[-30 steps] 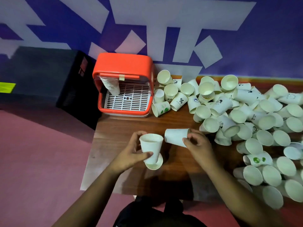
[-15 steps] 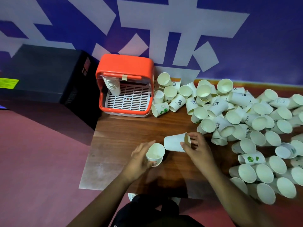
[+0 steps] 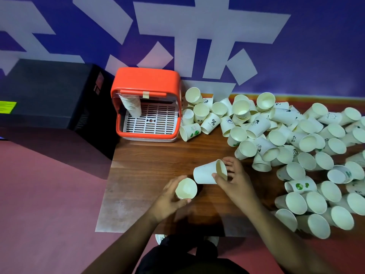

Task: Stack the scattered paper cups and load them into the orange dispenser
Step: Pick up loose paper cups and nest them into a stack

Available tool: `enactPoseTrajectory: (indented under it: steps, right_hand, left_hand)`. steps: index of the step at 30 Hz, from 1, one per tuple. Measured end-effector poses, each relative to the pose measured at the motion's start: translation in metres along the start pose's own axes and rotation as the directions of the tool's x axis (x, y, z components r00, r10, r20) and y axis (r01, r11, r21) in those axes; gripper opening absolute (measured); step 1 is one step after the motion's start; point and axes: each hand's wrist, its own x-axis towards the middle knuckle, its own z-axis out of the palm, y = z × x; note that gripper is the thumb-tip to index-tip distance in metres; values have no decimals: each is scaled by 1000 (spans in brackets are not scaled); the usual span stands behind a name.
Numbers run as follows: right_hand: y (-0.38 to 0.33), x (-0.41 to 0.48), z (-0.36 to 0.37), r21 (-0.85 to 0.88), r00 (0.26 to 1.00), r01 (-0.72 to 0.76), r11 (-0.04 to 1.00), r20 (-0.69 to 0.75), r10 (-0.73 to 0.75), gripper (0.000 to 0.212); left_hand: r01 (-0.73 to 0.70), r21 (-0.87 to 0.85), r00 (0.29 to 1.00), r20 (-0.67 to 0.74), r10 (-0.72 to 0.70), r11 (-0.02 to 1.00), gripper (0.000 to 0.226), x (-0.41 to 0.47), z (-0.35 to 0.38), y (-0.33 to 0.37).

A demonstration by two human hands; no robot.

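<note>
My left hand (image 3: 170,198) holds a white paper cup (image 3: 186,188) upright, mouth up, just above the wooden table (image 3: 142,169). My right hand (image 3: 233,178) grips a second white cup (image 3: 205,173) on its side by the rim, its base pointing left toward the first cup. The two cups nearly touch. The orange dispenser (image 3: 146,80) stands at the table's back left corner with a stack of cups (image 3: 132,105) hanging inside on its left. A big heap of scattered paper cups (image 3: 286,139) covers the table's right half.
A black box (image 3: 49,95) stands left of the dispenser, off the table. The blue and white wall rises right behind. The table's left edge drops to a reddish floor (image 3: 49,194). My dark trousers show below the front edge.
My left hand lowered its cup toward the table and tilted the mouth up. The loose cup under it is no longer seen apart. My right hand turned its cup slightly, staying in place.
</note>
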Motion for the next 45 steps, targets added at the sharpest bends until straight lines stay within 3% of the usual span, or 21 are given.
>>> enactPoseTrajectory:
  steps: [5,10,17,20,23,33,39,42,45]
  right_hand:
    - [-9,-7,0,-69,995,74,995,70,-69,65]
    - [-19,-17,3,-159,977,161,974,165,-134,71]
    - [-22,-28,34,-375,918,339,863,332,-217,80]
    - [-10,-29,55,-386,894,379,841,387,-226,85]
    - [5,-28,72,-377,905,336,863,384,-184,92]
    - [31,-21,86,-285,950,143,948,307,-52,88]
    - [36,-20,93,-254,957,116,960,288,-40,89]
    - [35,-22,81,-223,942,109,969,334,-29,94]
    - [39,-18,49,-261,971,55,964,240,9,81]
  left_hand:
    - [33,-59,999,-6,-33,998,78,2,2,1]
    - [62,-42,992,110,-57,997,99,-2,-14,-7]
    - [56,-213,998,-11,-60,975,44,-6,-51,5]
    - [33,-226,999,31,-26,974,45,-7,-49,9]
    - [-3,-151,998,67,13,989,56,-7,-39,5]
    - [-45,36,996,75,42,998,54,6,-35,-11]
    - [-64,159,992,119,45,985,58,6,-41,-12]
    - [-75,208,991,126,50,975,53,13,-46,-3]
    - [-106,250,992,87,87,962,39,29,-50,16]
